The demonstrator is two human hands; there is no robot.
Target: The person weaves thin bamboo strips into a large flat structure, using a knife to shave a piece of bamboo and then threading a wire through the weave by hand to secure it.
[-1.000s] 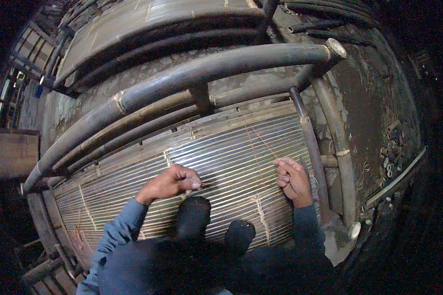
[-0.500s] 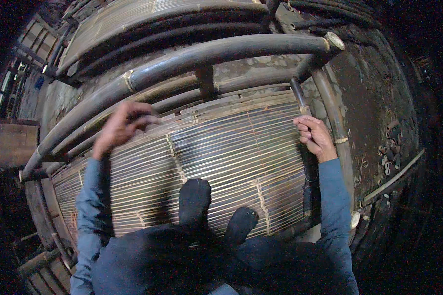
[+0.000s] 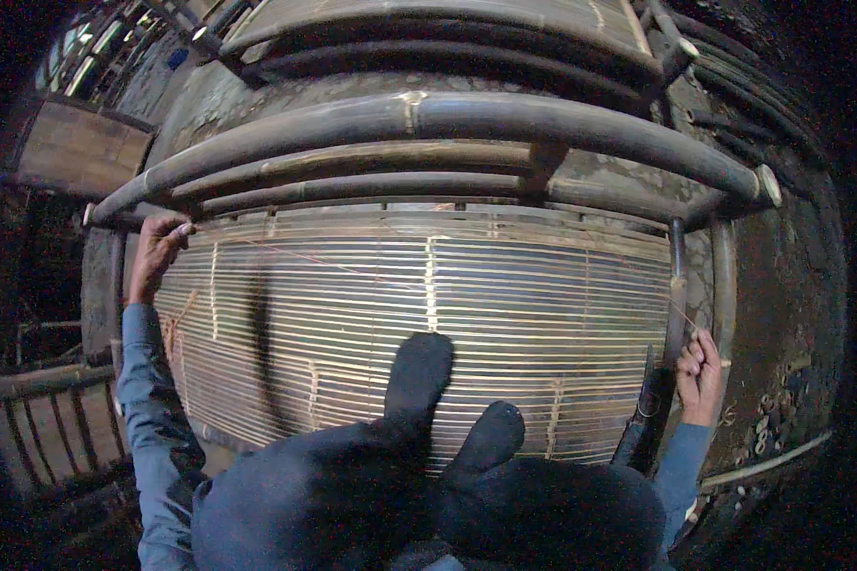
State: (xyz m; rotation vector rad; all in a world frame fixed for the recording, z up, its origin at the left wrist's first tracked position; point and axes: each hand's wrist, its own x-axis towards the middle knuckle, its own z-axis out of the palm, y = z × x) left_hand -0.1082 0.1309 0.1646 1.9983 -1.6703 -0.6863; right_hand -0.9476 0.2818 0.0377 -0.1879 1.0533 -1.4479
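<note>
My left hand (image 3: 159, 249) is at the far left corner of a slatted bamboo bench (image 3: 505, 305), fingers pinched on the end of a thin reddish strand (image 3: 300, 255). From there the strand slants to the right over the pale slats. Beyond the bench's right end, my right hand (image 3: 699, 376) is closed in a pinch, and a thin strand (image 3: 683, 312) runs from its fingertips up to the seat's edge. Whether both hands hold one and the same strand I cannot tell. My dark-socked feet (image 3: 421, 373) rest on the slats between my arms.
A thick dark bamboo rail (image 3: 505, 112) curves along the bench's far side, tied with a pale binding. Behind it stands another slatted bamboo piece (image 3: 448, 14). To the left is a brown wooden panel (image 3: 81, 150). Cut bamboo bits (image 3: 762, 433) lie on the right-hand floor.
My left hand has swung left to the bench's far corner and its fingers have closed. My right hand has moved right and nearer, past the bench's end. The view has turned as well.
</note>
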